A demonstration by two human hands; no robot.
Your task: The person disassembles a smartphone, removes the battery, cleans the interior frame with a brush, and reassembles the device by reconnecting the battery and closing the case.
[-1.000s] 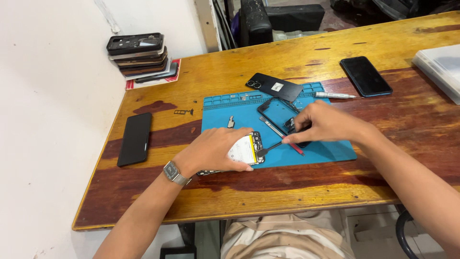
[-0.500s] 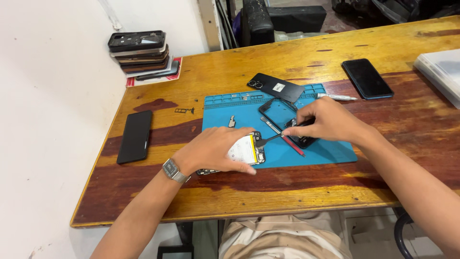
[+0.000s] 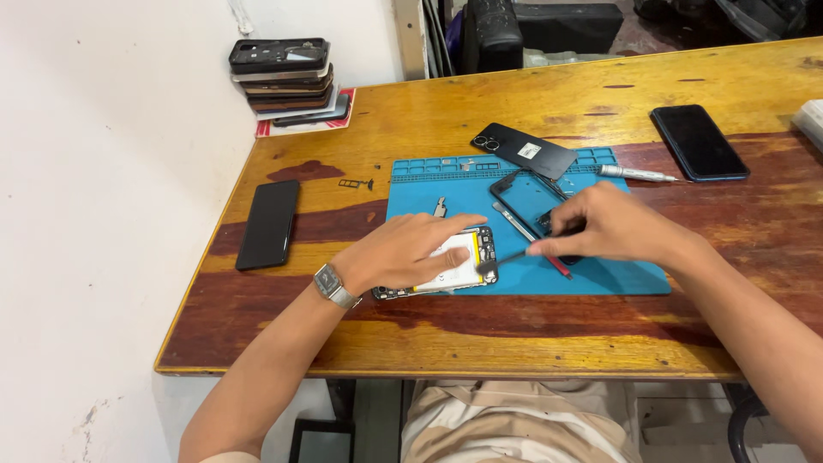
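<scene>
a small white label (image 3: 529,150) sits on the black back cover (image 3: 523,151) beyond the hands; dark-screened phones lie far left (image 3: 268,224) and far right (image 3: 699,142).

On the blue mat (image 3: 600,279), the bare strip along its near right edge is open. The middle is crowded — the left hand (image 3: 403,253) covers the opened phone (image 3: 467,261), and the right hand (image 3: 609,227) lies over the black frame (image 3: 523,193), a thin tool (image 3: 501,260) bridging the gap between them. Bare wood lies between the mat and the black phone (image 3: 268,224) at left. Behind, 1 dark back cover (image 3: 525,151) and a silver pen-like tool (image 3: 639,175) narrow the way — beyond them the table (image 3: 514,94) is open up to the phone stack (image 3: 287,77).
</scene>
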